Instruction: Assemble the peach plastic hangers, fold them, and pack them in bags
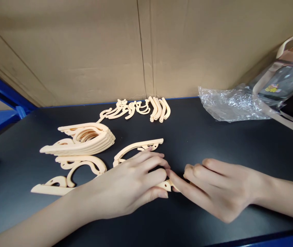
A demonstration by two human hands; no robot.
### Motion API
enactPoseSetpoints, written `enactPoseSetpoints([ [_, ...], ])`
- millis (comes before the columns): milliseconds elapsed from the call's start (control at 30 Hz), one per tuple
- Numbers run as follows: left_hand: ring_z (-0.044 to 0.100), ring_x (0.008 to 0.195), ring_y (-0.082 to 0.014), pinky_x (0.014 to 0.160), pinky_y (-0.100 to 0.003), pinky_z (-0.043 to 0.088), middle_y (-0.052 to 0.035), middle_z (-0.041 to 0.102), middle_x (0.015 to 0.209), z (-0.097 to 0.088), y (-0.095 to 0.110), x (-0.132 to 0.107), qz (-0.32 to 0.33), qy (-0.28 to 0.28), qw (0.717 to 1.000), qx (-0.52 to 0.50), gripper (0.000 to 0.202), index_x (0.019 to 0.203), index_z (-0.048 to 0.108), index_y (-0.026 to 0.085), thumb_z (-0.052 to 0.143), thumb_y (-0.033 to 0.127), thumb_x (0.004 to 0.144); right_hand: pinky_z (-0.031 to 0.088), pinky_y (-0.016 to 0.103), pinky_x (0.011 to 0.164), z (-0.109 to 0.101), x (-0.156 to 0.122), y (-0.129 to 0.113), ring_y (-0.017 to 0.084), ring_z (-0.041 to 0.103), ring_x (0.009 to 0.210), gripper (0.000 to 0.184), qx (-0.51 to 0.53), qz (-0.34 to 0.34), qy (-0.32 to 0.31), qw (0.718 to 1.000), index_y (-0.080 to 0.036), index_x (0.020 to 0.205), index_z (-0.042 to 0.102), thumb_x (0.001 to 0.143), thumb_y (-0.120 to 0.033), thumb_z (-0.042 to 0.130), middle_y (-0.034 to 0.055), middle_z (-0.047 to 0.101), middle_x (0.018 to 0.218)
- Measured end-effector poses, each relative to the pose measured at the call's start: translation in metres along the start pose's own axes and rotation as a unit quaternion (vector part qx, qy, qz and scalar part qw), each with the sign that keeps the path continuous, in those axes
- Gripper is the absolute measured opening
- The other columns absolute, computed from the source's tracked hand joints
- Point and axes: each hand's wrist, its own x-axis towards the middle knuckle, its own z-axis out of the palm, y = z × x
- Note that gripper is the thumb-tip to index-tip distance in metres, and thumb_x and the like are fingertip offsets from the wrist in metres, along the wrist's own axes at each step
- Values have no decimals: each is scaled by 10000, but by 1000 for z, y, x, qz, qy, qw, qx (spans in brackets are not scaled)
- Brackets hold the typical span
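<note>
A cream hanger [148, 141] is partly covered by the left hand [131, 181] near the front of the black table [187, 133], its curved upper arm showing beyond the fingers. The left grip is closed over the hanger, with the lower arm pinned near the thumb. At the end of that lower arm, the hanger is met by the index finger of the right hand [218, 187]; the other right fingers are curled in, and whether anything is clasped in that grip cannot be told, as its inner side is hidden. To the left, a stack of hangers [100, 147] is laid flat, with a single hanger [53, 189] placed just in front of it. Along the back, loose hook pieces [131, 111] are strewn beside a row of curved arm pieces [158, 109]. At the right, a clear plastic bag [234, 104] is seen beside a strapped bottle [285, 80].
</note>
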Motion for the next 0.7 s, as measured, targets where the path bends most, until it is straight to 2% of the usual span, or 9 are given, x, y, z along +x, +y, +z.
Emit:
enactPoseSetpoints([
  [100,530,1238,-205,1144,-374,367,-81,627,1194,-1,0,1,2,-9,1000,-2,250,1031,632,184,424,321,1007,363,299,544,1,-1,0,128,534,624,348,-20,-5,4,1000,-81,1116,715,943,-349,576,26,646,707],
  [200,513,1259,-215,1154,-393,352,-86,623,1203,-2,0,1,-1,-15,1000,-1,272,1044,640,183,413,330,1010,361,299,542,2,-1,1,125,531,626,357,-28,-12,12,999,-94,1090,729,934,-384,591,25,647,709],
  [400,523,1252,-214,1159,-373,344,-87,634,1194,-2,0,-1,7,-13,1000,1,263,1002,630,173,420,331,1007,365,297,537,5,-2,-1,123,550,617,253,-22,-13,39,999,-150,824,754,890,-373,657,17,667,708],
  [700,505,1285,-255,1126,-413,395,-94,619,1266,0,-1,-1,0,-17,1000,6,195,983,612,169,477,310,987,366,291,530,8,1,-3,115,549,581,219,-1,-15,56,998,-146,769,742,876,-326,680,6,662,654],
])
